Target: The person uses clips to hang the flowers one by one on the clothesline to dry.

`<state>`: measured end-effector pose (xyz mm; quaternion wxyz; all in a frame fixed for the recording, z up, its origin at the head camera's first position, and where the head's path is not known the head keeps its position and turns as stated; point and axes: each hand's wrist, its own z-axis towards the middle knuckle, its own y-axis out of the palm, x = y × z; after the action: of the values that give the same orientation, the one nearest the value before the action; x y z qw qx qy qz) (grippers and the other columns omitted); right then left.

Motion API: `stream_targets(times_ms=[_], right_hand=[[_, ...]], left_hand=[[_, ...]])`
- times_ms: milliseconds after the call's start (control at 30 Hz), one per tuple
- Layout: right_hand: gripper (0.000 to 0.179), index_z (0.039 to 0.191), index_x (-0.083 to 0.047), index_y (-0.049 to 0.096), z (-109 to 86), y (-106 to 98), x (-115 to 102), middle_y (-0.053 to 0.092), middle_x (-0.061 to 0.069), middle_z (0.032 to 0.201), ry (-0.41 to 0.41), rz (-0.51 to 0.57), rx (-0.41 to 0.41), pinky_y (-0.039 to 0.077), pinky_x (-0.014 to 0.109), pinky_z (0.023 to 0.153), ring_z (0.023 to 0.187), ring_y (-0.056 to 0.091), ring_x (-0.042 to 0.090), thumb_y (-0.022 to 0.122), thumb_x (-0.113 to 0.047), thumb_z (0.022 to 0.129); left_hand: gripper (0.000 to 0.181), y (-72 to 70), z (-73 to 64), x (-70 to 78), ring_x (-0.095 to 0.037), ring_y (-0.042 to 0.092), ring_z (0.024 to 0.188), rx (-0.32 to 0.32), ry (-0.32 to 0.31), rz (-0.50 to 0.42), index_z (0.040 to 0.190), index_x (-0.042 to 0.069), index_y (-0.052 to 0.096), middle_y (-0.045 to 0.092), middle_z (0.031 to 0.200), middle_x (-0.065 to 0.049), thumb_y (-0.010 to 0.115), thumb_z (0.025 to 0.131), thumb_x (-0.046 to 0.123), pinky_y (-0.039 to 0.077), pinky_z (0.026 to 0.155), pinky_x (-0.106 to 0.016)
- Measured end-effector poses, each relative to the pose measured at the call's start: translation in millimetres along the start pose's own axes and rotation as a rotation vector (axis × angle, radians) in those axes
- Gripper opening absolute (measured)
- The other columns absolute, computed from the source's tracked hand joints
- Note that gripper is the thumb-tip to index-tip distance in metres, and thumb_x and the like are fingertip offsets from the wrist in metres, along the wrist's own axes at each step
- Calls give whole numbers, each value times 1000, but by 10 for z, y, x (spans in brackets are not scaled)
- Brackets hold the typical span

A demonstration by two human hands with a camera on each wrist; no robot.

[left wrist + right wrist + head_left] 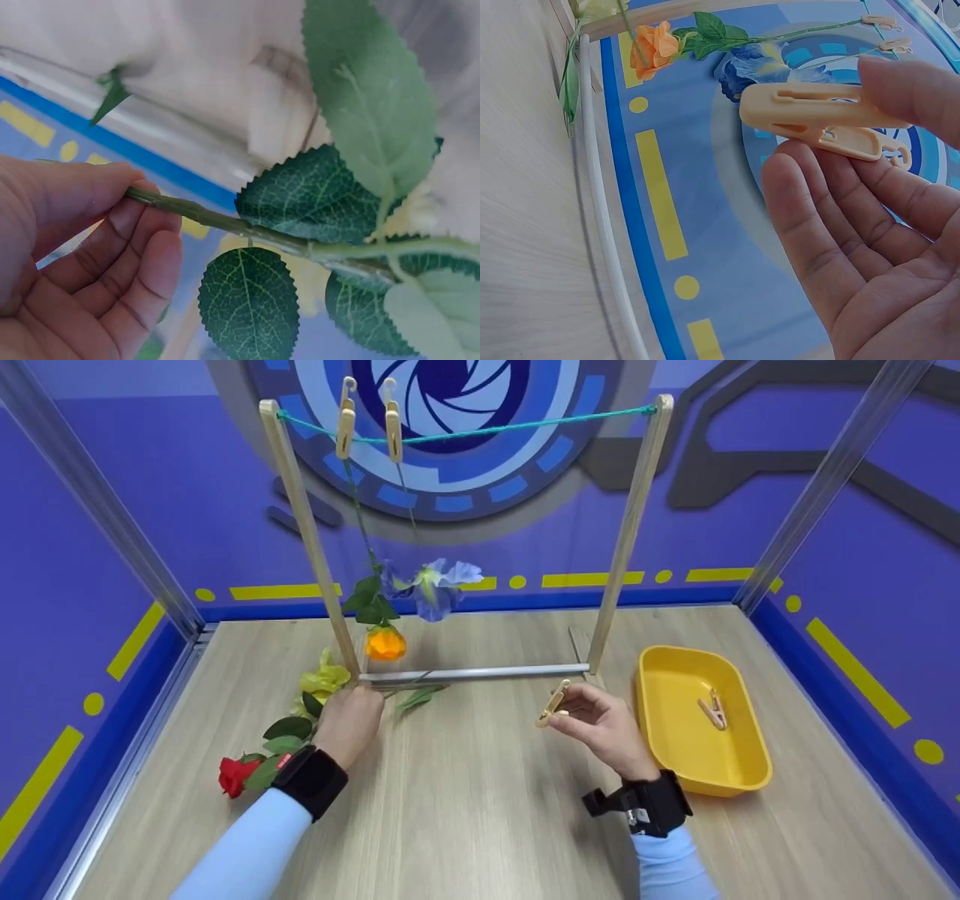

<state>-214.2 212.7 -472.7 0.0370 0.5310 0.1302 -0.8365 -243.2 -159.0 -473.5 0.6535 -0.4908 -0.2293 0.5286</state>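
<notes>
With thumb and fingers my left hand (349, 726) pinches the green stem (214, 218) of a red rose (237, 776). Dark serrated leaves (249, 304) spread along that stem in the left wrist view. A yellow flower (324, 681) lies just beyond the left hand, partly covered. My right hand (604, 726) holds a beige clothespin (802, 105) between thumb and fingers, above the table. On the green line (517, 427), two clothespins (394, 431) grip hanging stems. An orange flower (385, 644) and a blue-violet iris (435, 589) hang head down from them.
A wooden frame (628, 540) with a pale bottom bar (480, 672) carries the line. At the right, a yellow tray (651, 735) contains a clothespin (714, 710). A loose green leaf (417, 699) lies near the bar. Blue printed walls surround the wooden table (480, 810).
</notes>
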Motion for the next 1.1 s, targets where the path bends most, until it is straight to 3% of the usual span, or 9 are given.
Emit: stream_targets(times_ms=[267, 433, 600, 833, 1100], right_hand=[[26, 112, 11, 66, -5, -1, -4, 69, 28, 100, -7, 3, 10, 60, 25, 79, 89, 72, 19, 77, 4, 89], [25, 112, 10, 67, -10, -19, -9, 69, 27, 100, -21, -4, 7, 60, 25, 79, 89, 72, 20, 76, 5, 89], [23, 110, 9, 68, -8, -31, -16, 69, 26, 98, -24, -10, 20, 59, 24, 78, 88, 71, 18, 76, 6, 89], [24, 110, 9, 68, 0, -40, -21, 69, 26, 99, -19, 2, 25, 60, 25, 78, 90, 71, 22, 78, 2, 89], [25, 111, 9, 68, -5, -51, -33, 69, 25, 99, -19, -4, 36, 59, 24, 77, 89, 71, 22, 78, 2, 89]], left_hand=[[9, -314, 37, 55, -32, 68, 68, 28, 12, -155, 81, -5, 74, 66, 78, -19, 72, 84, -12, 59, 56, -42], [10, -475, 82, 118, -30, 64, 65, 102, 19, -233, 81, -5, 72, 61, 77, -15, 70, 86, -13, 57, 54, -39], [13, -619, 119, 211, -26, 62, 66, 149, 12, -381, 82, -5, 71, 61, 77, -12, 66, 93, -10, 57, 58, -39], [3, -703, 148, 344, -20, 54, 68, 211, -40, -567, 92, -1, 74, 62, 80, -8, 73, 92, -3, 51, 59, -34], [7, -743, 231, 501, -17, 57, 68, 294, -94, -739, 99, -1, 77, 66, 83, -9, 74, 94, 2, 52, 61, -31]])
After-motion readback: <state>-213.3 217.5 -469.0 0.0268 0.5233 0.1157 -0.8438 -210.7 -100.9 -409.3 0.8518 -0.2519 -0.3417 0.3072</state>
